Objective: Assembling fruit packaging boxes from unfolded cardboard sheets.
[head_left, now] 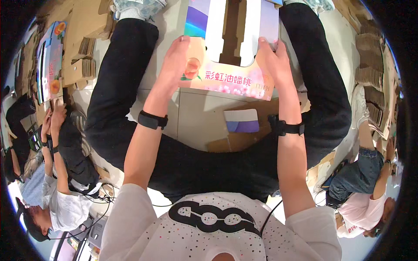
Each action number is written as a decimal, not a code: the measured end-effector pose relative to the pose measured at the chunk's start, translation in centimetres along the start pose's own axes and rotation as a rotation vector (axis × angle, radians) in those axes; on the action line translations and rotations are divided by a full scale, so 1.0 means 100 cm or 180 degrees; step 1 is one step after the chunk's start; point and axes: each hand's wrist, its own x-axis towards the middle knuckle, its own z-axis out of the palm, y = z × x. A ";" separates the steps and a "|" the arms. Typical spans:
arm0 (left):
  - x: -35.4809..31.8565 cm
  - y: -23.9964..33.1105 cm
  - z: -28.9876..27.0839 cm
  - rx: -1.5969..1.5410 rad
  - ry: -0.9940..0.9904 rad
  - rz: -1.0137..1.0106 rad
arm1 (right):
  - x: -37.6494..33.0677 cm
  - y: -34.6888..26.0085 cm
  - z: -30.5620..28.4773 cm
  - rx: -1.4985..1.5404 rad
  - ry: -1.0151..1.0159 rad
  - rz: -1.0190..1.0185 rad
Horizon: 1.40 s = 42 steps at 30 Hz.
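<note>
Between my knees I hold a printed cardboard box (196,87), with peach pictures and pink blossoms on its near panel. White inner flaps and a brown slot show in its middle; the far end runs out of the picture. My left hand (174,61) is closed on the box's left side, the thumb resting on the upper edge. On the opposite side my right hand (277,65) grips the edge, thumb on top and fingers mostly behind the panel.
A white-and-purple card piece (241,121) lies on brown cardboard (228,142) on the tiled floor below the box. Stacked flat cardboard stands left (82,65) and right (370,58). At far left a co-worker's hands (54,117) hold a similar box (51,65); another person (357,182) sits right.
</note>
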 end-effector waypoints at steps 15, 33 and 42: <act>-0.007 0.016 -0.027 0.1629 0.0165 0.0413 | 0.014 0.005 -0.030 -0.0016 -0.0241 0.0105; 0.100 0.044 -0.027 0.3021 0.0716 0.2961 | 0.073 -0.003 -0.011 -0.0873 0.0402 -0.2410; 0.101 0.072 -0.006 0.2615 0.0791 0.2563 | 0.099 -0.037 -0.023 -0.0724 0.0199 -0.1819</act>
